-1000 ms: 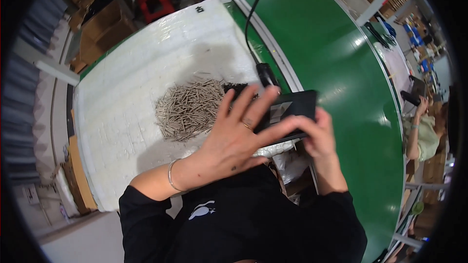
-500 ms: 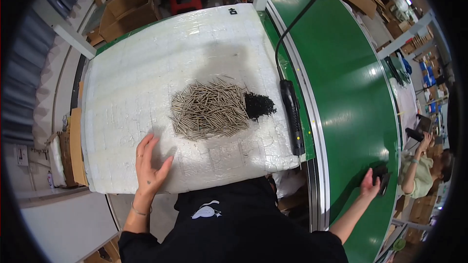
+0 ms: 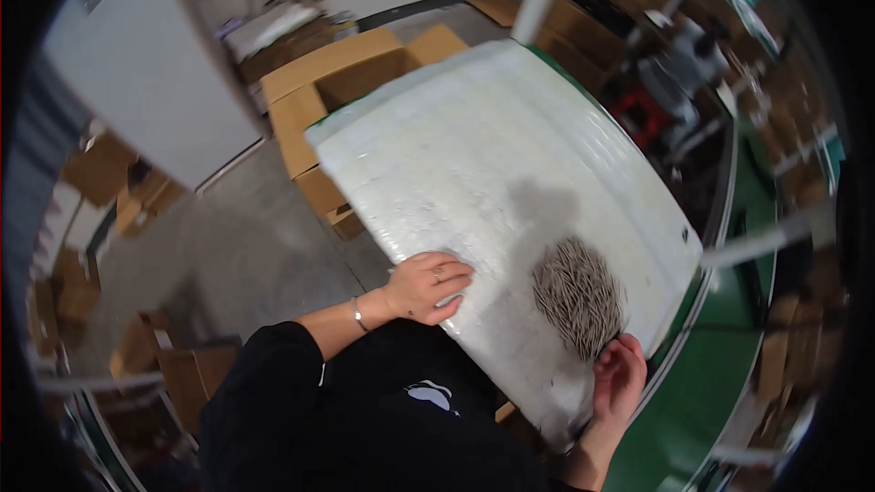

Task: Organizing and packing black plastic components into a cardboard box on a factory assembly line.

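Observation:
A heap of thin silvery metal pins [image 3: 577, 298] lies on the white, film-wrapped work surface [image 3: 437, 178]. At the heap's near right end is my right hand [image 3: 620, 375], its fingers curled down close to the pins. Whatever those fingers may hold is hidden, and the hand covers the spot where the small black pieces lay. My left hand [image 3: 428, 288] rests palm down on the near left edge of the work surface. Its fingers are extended, slightly bent, and hold nothing.
An open cardboard box [image 3: 342, 73] stands against the far left side of the work surface. A green belt [image 3: 702, 392] runs along the right, beside a white post [image 3: 761, 241]. Grey floor [image 3: 255, 241] shows at left, with more cartons [image 3: 196, 374] on it.
The view has swung left. My right hand has come from a black object on the green belt to the pins. My left hand has settled from above onto the work surface's edge.

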### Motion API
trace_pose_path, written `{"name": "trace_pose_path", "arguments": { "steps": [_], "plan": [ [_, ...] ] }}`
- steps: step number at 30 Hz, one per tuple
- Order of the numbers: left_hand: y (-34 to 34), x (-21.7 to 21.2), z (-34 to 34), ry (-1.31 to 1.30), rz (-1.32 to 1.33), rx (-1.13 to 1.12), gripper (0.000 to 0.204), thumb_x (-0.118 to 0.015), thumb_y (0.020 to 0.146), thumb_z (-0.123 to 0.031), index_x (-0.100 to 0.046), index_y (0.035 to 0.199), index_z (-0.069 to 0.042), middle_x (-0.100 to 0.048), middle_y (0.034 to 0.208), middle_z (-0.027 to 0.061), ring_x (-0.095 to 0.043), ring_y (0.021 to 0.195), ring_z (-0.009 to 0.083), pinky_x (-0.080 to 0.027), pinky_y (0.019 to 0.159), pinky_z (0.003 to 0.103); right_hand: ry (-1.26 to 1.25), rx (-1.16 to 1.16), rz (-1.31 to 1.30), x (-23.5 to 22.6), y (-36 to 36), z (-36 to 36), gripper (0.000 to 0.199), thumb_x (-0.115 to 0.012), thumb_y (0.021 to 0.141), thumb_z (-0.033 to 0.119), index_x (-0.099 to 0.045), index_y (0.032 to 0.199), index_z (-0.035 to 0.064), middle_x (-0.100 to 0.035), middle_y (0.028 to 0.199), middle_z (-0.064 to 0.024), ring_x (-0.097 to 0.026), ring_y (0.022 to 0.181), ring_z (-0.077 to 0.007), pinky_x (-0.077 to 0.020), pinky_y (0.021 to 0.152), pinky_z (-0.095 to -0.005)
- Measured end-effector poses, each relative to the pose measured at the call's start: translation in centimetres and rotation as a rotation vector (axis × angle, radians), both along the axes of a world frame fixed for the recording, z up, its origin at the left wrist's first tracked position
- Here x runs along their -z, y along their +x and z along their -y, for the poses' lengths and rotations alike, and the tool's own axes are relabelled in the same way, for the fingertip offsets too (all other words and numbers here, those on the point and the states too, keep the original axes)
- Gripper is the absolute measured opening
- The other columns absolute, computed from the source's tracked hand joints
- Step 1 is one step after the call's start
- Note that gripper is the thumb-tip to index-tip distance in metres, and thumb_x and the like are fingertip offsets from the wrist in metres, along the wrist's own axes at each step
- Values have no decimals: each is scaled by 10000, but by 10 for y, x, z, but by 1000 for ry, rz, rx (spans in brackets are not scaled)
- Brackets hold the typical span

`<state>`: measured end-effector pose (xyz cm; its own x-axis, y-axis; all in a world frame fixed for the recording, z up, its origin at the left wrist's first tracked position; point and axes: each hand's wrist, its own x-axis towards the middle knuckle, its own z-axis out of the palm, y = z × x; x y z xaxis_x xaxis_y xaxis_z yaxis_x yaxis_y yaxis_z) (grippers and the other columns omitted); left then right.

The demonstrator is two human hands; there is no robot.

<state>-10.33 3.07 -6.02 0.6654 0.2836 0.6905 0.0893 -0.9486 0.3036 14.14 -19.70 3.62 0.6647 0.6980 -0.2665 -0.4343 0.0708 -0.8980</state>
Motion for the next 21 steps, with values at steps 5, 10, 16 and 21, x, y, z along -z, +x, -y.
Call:
{"name": "trace_pose_path", "arguments": {
  "steps": [5,10,16,21],
  "plan": [
    [-9,13,2,-68,98,-86,260,-648,624,-193,-613,848,-65,-607,974,42,-563,871,214,-478,722,325,-36,-477,142,-24,-60,-112,176,-506,828,94,-550,977,10,-587,775,-56,-535,658,-131,-432,546,-238],
    [-22,19,-4,-170,198,-9,244,-660,643,-171,-601,842,-44,-571,964,75,-545,872,247,-473,733,356,-123,-938,519,-19,-127,-207,151,-485,856,85,-572,943,-2,-606,831,-64,-539,669,-113,-440,615,-240],
    [-119,38,-59,-580,355,-582,173,-650,715,-93,-561,852,-35,-542,886,114,-538,826,274,-461,691,330,-95,-984,1170,7,-152,-339,235,-495,858,102,-557,1058,-4,-614,979,-98,-574,906,-201,-447,766,-275],
    [-173,90,-168,-720,50,-581,165,-588,798,-158,-585,907,-34,-581,887,107,-538,848,304,-443,758,381,250,-536,1796,50,-158,-501,274,-513,849,133,-547,1099,27,-587,1046,-151,-525,1007,-317,-420,855,-368]
  ]
}}
